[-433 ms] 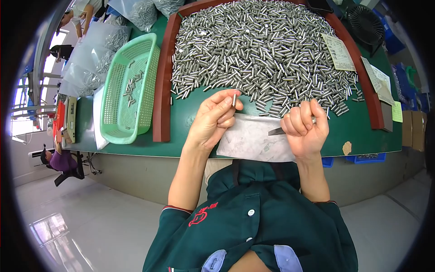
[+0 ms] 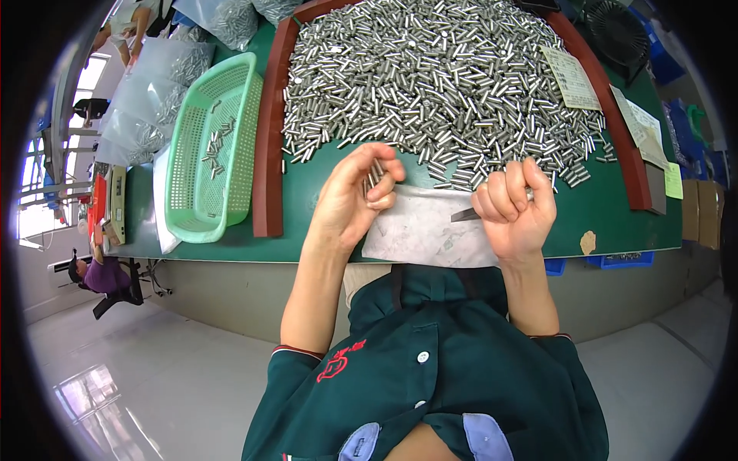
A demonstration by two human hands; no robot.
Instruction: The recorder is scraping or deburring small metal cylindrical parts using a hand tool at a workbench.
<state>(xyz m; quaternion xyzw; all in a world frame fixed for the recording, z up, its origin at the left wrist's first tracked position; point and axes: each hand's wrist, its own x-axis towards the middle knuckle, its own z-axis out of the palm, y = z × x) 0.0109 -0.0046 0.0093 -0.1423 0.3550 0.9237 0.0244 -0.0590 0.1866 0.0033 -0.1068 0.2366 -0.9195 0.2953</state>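
Curled fingers of my left hand (image 2: pixel 355 192) cradle several small metal pins (image 2: pixel 374 175), which show between the fingers and palm. My right hand (image 2: pixel 516 209) is closed around a dark, flat metal tool (image 2: pixel 463 216); its tapered end sticks out to the left and the rest hides in the fist, so its kind is unclear. Under and between both hands lies a smudged white cloth (image 2: pixel 427 230) at the table's near edge. Just beyond the hands spreads a large heap of shiny cylindrical metal pins (image 2: pixel 430 84).
A red-brown wooden frame (image 2: pixel 269 154) borders the heap. Left of it stands a green plastic basket (image 2: pixel 173 184) with some pins inside. Plastic bags of parts (image 2: pixel 150 92) lie farther left. Paper slips (image 2: pixel 570 77) and a black fan (image 2: pixel 615 34) are at the right.
The single pin held upright at my left fingertips now lies back among the pins in that hand, and its fingers have curled inward. My right hand keeps its grip, nearly unmoved.
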